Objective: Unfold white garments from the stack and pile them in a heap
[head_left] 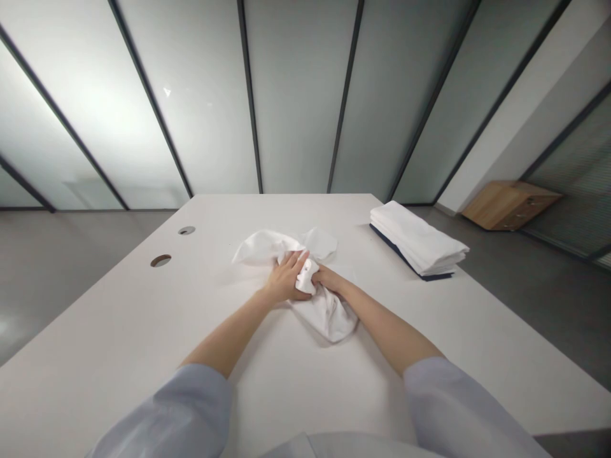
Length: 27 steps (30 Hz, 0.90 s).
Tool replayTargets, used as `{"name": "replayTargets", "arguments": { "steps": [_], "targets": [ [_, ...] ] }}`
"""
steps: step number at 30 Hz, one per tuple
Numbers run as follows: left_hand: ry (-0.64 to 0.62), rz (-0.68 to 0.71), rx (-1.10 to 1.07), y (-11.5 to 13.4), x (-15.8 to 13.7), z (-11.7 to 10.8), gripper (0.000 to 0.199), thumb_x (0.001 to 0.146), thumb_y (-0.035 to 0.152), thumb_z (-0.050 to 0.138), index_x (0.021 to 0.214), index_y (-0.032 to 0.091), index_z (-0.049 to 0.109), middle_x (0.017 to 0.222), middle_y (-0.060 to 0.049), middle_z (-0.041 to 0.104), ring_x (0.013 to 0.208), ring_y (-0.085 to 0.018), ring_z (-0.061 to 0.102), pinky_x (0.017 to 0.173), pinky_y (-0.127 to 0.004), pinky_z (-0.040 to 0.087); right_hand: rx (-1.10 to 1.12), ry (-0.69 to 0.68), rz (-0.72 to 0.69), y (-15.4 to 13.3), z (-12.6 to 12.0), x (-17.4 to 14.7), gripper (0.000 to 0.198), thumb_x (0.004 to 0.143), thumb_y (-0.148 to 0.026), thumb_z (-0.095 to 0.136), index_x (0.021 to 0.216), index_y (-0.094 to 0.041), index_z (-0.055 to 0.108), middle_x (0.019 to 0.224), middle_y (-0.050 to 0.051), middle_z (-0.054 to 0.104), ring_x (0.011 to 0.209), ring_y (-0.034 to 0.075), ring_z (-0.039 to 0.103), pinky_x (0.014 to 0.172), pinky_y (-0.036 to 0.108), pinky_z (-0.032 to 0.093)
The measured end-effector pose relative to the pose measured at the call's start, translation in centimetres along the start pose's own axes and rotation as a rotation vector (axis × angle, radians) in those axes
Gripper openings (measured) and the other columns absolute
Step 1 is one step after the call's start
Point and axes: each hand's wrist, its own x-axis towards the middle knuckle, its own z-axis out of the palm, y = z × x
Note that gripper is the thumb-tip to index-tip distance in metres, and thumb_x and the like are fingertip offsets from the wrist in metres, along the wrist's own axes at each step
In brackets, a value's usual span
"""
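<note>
Two hands on a gathered cloth. Our left hand (286, 278) cups the white cloth (329, 316), fingers laid across the top of the bunch and thumb along its near side; our right hand (328, 280) grips the same bunch from the other side, its fingers curled into the folds and partly hidden. To work the bunch well, we judge that both hands should press evenly toward each other, with the wrists low, so that the folds stay together and no layer slips out; the loose ends are best kept clear of the forearms. The cloth lies between and under our hands, touching both: a tight lump shows in the gap, two loose parts spread beyond the fingers, and a fuller fold hangs toward us beside the right wrist. Below it is the desk (267, 394). Farther right, well apart from the hands, we note a folded white stack (415, 236) on a dark blue layer (436, 277).
</note>
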Motion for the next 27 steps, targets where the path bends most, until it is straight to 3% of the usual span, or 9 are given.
{"name": "replayTargets", "arguments": {
  "steps": [3, 5, 10, 13, 17, 20, 23, 27],
  "targets": [
    [-0.185, -0.002, -0.041, 0.2, 0.5, -1.2, 0.082, 0.057, 0.057, 0.076, 0.128, 0.025, 0.051, 0.132, -0.009, 0.056, 0.125, -0.032, 0.045, 0.102, -0.046, 0.037, 0.041, 0.038, -0.034, 0.3, 0.1, 0.1, 0.009, 0.061, -0.019, 0.049, 0.057, -0.020, 0.057, 0.061, -0.002, 0.060, 0.068, 0.018, 0.052, 0.067, 0.029, 0.045],
    [-0.224, -0.066, -0.010, 0.1, 0.8, -1.6, 0.070, 0.058, 0.058, 0.075, 0.117, 0.024, 0.059, 0.121, -0.009, 0.063, 0.118, -0.032, 0.051, 0.099, -0.045, 0.039, 0.029, 0.161, -0.080, 0.3, -0.4, 0.2, 0.014, 0.063, -0.024, 0.046, 0.051, -0.021, 0.053, 0.055, -0.002, 0.056, 0.063, 0.017, 0.051, 0.064, 0.029, 0.043],
    [-0.191, -0.246, 0.080, -2.2, 1.0, -1.8, 0.052, 0.070, 0.056, 0.065, 0.110, 0.023, 0.062, 0.111, -0.009, 0.068, 0.112, -0.031, 0.056, 0.097, -0.046, 0.040, -0.084, 0.722, -0.164, 0.5, -3.7, -0.4, 0.022, 0.066, -0.030, 0.045, 0.050, -0.021, 0.058, 0.056, 0.001, 0.060, 0.065, 0.017, 0.055, 0.066, 0.028, 0.043],
    [-0.138, -0.472, 0.116, -5.9, 0.2, -2.6, 0.050, 0.075, 0.053, 0.060, 0.116, 0.024, 0.061, 0.114, -0.010, 0.067, 0.114, -0.031, 0.055, 0.095, -0.045, 0.041, -0.099, 0.879, -0.100, 1.0, -5.2, -0.8, 0.020, 0.064, -0.031, 0.046, 0.048, -0.022, 0.055, 0.052, 0.001, 0.057, 0.059, 0.016, 0.052, 0.057, 0.027, 0.040],
    [-0.047, -0.830, 0.114, -12.4, -2.8, -4.7, 0.051, 0.078, 0.048, 0.057, 0.121, 0.023, 0.058, 0.118, -0.014, 0.064, 0.119, -0.036, 0.051, 0.091, -0.048, 0.045, -0.083, 0.889, -0.018, 1.8, -5.5, -0.7, 0.019, 0.063, -0.032, 0.045, 0.049, -0.022, 0.053, 0.048, 0.000, 0.052, 0.053, 0.016, 0.047, 0.048, 0.026, 0.035],
    [0.098, -1.059, 0.114, -15.7, -5.6, -6.2, 0.050, 0.077, 0.048, 0.056, 0.119, 0.021, 0.059, 0.121, -0.016, 0.061, 0.122, -0.039, 0.046, 0.096, -0.056, 0.039, -0.133, 0.823, -0.029, 2.0, -5.2, -0.5, 0.018, 0.064, -0.031, 0.045, 0.050, -0.022, 0.054, 0.047, -0.001, 0.050, 0.051, 0.015, 0.045, 0.047, 0.025, 0.033],
    [0.297, -1.250, 0.097, -16.5, -7.3, -6.8, 0.067, 0.074, 0.053, 0.059, 0.131, 0.017, 0.049, 0.131, -0.020, 0.053, 0.127, -0.040, 0.040, 0.104, -0.063, 0.027, -0.173, 0.801, -0.034, 1.9, -5.1, -0.6, 0.019, 0.065, -0.030, 0.045, 0.051, -0.022, 0.054, 0.048, -0.001, 0.051, 0.050, 0.014, 0.044, 0.048, 0.025, 0.032],
    [0.542, -1.368, 0.036, -15.8, -7.5, -7.4, 0.101, 0.071, 0.055, 0.062, 0.148, 0.012, 0.015, 0.153, -0.025, 0.020, 0.141, -0.041, 0.018, 0.107, -0.065, 0.021, -0.182, 0.805, -0.030, 1.7, -5.2, -0.8, 0.019, 0.065, -0.031, 0.045, 0.051, -0.021, 0.054, 0.051, -0.001, 0.054, 0.051, 0.013, 0.043, 0.048, 0.025, 0.032]
  ]
}}
